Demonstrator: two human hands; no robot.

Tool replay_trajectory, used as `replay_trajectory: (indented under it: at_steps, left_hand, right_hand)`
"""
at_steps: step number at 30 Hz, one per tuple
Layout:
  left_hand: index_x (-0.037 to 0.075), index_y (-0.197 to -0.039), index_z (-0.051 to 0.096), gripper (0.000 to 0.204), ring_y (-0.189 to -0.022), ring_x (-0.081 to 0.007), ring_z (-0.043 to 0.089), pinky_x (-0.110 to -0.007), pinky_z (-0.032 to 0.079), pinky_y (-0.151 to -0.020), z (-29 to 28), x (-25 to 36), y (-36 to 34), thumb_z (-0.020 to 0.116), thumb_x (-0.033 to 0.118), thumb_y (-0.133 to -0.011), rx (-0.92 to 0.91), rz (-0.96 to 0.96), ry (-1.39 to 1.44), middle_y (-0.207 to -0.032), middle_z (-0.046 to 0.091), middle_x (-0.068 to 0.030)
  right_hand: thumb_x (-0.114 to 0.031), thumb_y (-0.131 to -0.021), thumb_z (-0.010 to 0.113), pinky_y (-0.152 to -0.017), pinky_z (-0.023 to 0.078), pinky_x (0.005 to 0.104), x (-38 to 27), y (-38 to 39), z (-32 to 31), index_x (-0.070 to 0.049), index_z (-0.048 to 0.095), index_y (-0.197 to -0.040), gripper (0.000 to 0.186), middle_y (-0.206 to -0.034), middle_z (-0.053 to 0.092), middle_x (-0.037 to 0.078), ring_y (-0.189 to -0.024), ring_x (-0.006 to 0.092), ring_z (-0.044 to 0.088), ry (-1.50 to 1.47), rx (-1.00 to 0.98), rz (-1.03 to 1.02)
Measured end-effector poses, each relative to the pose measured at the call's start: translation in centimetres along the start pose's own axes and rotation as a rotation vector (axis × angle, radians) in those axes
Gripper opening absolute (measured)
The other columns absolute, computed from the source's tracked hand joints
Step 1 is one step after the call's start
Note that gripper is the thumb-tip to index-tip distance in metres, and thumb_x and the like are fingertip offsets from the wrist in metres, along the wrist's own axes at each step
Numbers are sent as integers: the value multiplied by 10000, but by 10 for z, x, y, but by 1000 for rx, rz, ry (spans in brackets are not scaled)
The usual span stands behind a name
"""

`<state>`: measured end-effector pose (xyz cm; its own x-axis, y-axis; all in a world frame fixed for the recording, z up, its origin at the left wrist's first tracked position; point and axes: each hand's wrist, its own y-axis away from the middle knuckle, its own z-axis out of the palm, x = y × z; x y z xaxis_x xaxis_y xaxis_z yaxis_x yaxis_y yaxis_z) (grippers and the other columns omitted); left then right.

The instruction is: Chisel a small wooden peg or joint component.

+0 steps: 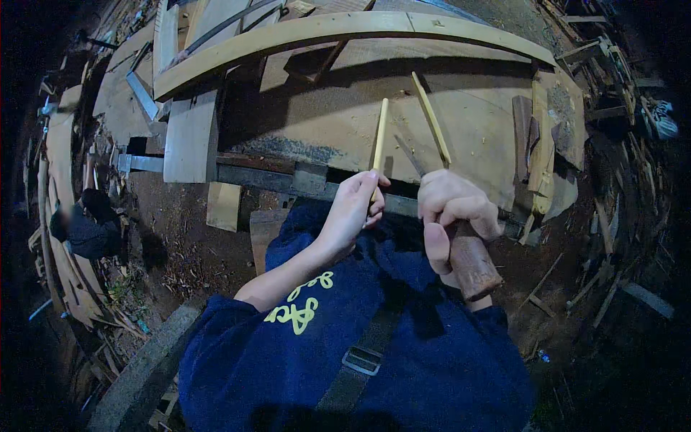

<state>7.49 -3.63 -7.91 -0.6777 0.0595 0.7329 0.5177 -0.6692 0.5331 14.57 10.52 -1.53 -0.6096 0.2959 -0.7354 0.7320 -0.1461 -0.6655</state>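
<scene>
Between the fingers of my left hand is a thin pale-yellow wooden stick, its far end pointing away over the workbench. My right hand is wrapped round the thick brown wooden handle of a tool. A narrow dark blade extends from that fist, angled toward the stick but apart from it. A second thin wooden stick lies on the bench just beyond my right hand. Both hands are above the bench's near edge.
A long curved wooden beam spans the bench's far side. Upright boards stand at the left, and wood pieces lie at the right. Another person in dark clothing is at the far left, among planks. Scrap wood litters the ground.
</scene>
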Motion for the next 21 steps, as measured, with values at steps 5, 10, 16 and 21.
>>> replay_trajectory:
  at_steps: [5, 10, 16, 21]
  left_hand:
    - [-7, -1007, 546, 320, -402, -57, 379, -203, 298, -364, 0, 7, 2, 388, 271, -1020, -19, 9, 9, -531, 437, 8]
    - [-45, -1314, 455, 421, -429, -85, 500, -212, 392, -397, 3, 30, 12, 434, 237, -1001, 36, 40, -95, -570, 539, -39]
    - [-42, -1242, 535, 339, -500, -133, 582, -260, 464, -500, 2, 47, 16, 512, 118, -944, 181, 454, -612, -672, 638, -108]
    - [-33, -1063, 646, 221, -563, -171, 637, -290, 478, -549, 1, 56, 16, 554, 109, -920, 306, 591, -719, -719, 664, -154]
  right_hand:
    - [-67, -865, 528, -662, 438, 374, 17, -18, 9, -80, 366, -865, 163, -667, 475, 53, -606, 184, 486, 4, 173, -4]
    - [-34, -882, 492, -530, 383, 257, 40, -42, 1, -55, 389, -841, 113, -633, 437, 51, -529, 132, 419, 72, 315, 157]
    - [-48, -886, 530, -473, 383, 245, 45, -75, -5, -30, 452, -810, 110, -591, 448, 27, -490, 104, 446, 88, 344, 224]
    - [-119, -846, 667, -432, 399, 209, 45, -96, -5, -21, 572, -749, 167, -559, 526, -9, -474, 57, 509, 8, 380, 218]
